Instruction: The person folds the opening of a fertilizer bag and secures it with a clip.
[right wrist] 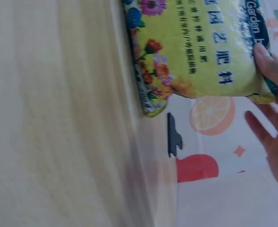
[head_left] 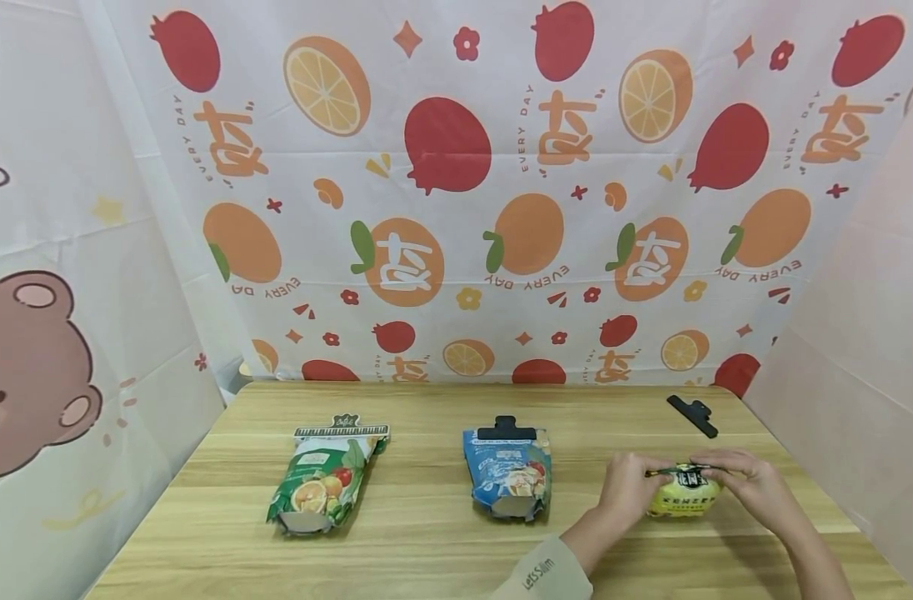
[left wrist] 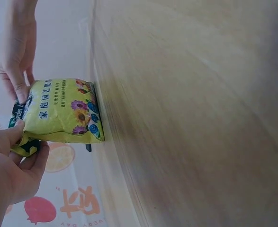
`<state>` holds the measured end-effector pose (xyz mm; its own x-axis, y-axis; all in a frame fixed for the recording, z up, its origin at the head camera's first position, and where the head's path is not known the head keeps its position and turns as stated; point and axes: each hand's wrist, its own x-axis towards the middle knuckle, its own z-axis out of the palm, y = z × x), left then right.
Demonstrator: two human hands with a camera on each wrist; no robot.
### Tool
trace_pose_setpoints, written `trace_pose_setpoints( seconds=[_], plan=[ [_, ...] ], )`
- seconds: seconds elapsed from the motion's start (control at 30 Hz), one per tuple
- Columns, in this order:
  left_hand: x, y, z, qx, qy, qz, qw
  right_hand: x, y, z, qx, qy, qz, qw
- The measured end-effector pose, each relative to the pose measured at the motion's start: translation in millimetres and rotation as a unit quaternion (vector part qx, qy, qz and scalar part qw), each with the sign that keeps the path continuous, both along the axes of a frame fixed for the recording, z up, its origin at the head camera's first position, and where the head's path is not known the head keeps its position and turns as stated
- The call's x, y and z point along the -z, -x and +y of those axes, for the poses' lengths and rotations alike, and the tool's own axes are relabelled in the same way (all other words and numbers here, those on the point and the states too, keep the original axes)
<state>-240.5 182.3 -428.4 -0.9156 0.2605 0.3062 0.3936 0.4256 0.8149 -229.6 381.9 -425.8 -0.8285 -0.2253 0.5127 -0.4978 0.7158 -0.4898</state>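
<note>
A yellow bag (head_left: 683, 500) printed with flowers and dark lettering stands upright at the right of the table. My left hand (head_left: 631, 483) pinches one end of its dark top edge, thumb on the front and fingers behind, as the left wrist view shows. At the other end, my right hand (head_left: 749, 483) pinches the same edge. The top looks folded over between the two hands. Behind the bag lies a loose black clip (head_left: 694, 415), touched by neither hand.
To the left, a blue bag (head_left: 507, 475) has a black clip (head_left: 506, 429) across its top. Farther left lies a green bag (head_left: 323, 483) with a piano-key clip (head_left: 342, 427). A fruit-print curtain (head_left: 456, 275) hangs behind the wooden table (head_left: 396, 550).
</note>
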Motion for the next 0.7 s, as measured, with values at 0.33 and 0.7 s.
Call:
trace_pose_setpoints(
  seconds=[0.33,0.7],
  plan=[
    [0.6,0.0,-0.9,-0.013,-0.106,-0.115,0.9876,-10.8,-6.1,3.2,0.062,0.118,-0.340,0.931],
    [-4.3,-6.6,-1.3,0.006,-0.175,-0.182,0.9677,4.1,-0.6,6.9,-0.016,0.339,-0.313,0.887]
  ],
)
